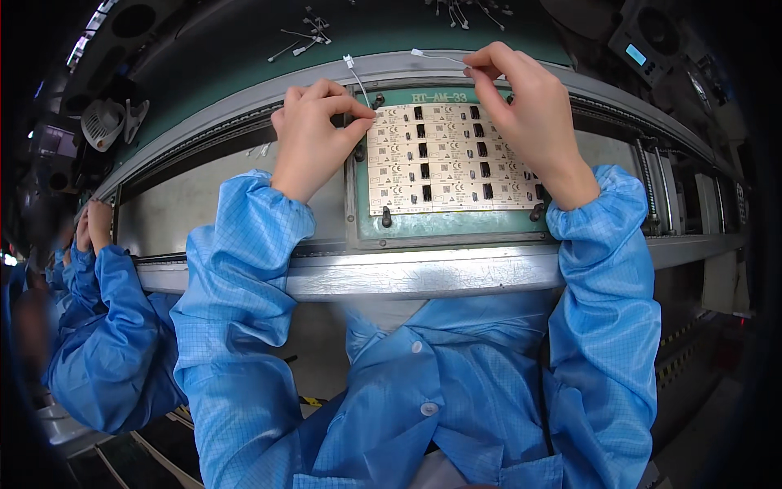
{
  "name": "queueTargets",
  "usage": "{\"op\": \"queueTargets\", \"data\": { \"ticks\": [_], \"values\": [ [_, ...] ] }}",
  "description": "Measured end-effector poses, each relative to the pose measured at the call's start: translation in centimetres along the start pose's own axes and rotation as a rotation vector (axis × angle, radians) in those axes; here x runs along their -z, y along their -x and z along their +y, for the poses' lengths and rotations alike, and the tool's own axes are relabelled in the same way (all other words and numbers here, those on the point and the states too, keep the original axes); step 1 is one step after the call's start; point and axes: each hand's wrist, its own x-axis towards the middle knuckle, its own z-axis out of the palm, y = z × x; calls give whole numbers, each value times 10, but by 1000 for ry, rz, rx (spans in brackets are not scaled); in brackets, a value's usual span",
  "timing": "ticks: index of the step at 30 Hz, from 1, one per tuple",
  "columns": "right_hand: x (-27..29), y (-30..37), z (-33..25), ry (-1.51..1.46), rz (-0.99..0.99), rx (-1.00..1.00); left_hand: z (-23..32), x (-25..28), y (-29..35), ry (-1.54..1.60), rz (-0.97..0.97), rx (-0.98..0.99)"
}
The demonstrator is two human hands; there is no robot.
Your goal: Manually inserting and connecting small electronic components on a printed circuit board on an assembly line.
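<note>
Grip of the right hand (533, 110) clamps a white wire (441, 56); left hand (314, 134) pinches another wire (358, 79) beside the board (448, 172).

The right hand (533, 114) hides part of the pale circuit panel (448, 175); a co-worker's head (32, 326) is blurred.

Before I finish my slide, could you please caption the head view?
Left hand and right hand at a pale board panel in a green tray, white-plugged wires at their fingertips.
</note>
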Motion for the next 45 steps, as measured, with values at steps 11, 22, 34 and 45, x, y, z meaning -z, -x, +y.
{"op": "queueTargets", "data": {
  "ticks": [11, 22, 34, 45],
  "values": [
    [-1, 0, -2, 5, -40, -51, -1, 12, -6, -190, -18, -207],
    [-1, -1, 2, 24, -45, -69, -1, 8, -11, -78, -60, -117],
    [-1, 0, 1, 78, -16, -32, 7, 24, -11, -200, -183, -300],
    [-15, 3, 3, 155, -132, 144, 2, 8, -15, 259, -150, 7]
  ]
}}
